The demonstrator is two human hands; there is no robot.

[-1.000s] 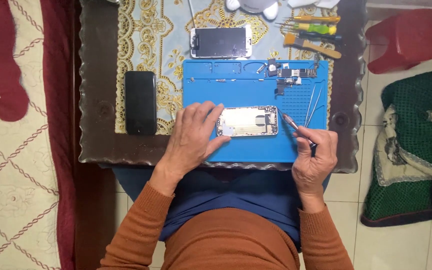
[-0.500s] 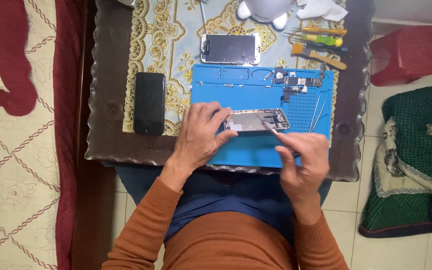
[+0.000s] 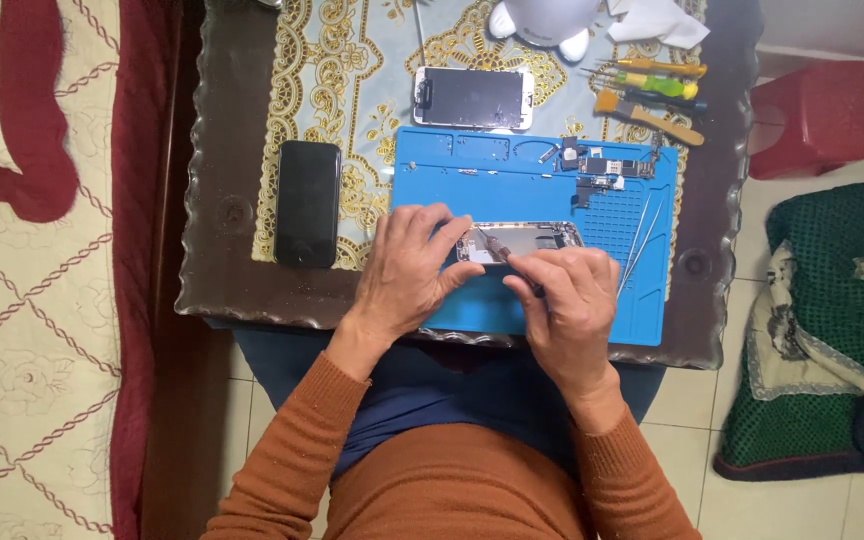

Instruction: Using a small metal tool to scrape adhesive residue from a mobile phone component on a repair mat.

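An opened phone body (image 3: 527,240) lies on the blue work mat (image 3: 512,180). My left hand (image 3: 407,270) rests on its left end and pins it down with spread fingers. My right hand (image 3: 567,305) grips a thin screwdriver (image 3: 500,247) whose tip points into the left part of the phone's inside. A circuit board with small loose parts (image 3: 607,168) lies at the mat's far right. Two thin metal tweezers (image 3: 640,240) lie on the mat to the right of my right hand.
A black phone (image 3: 307,203) lies face up left of the mat. A white-framed screen panel (image 3: 473,98) lies beyond the mat. Several screwdrivers and a brush (image 3: 652,95) sit at the far right. A red stool (image 3: 820,115) and green cloth (image 3: 832,330) are on the floor.
My right hand has moved left from the phone's right end and now holds the tool over the phone's left part. My left hand stays on the phone.
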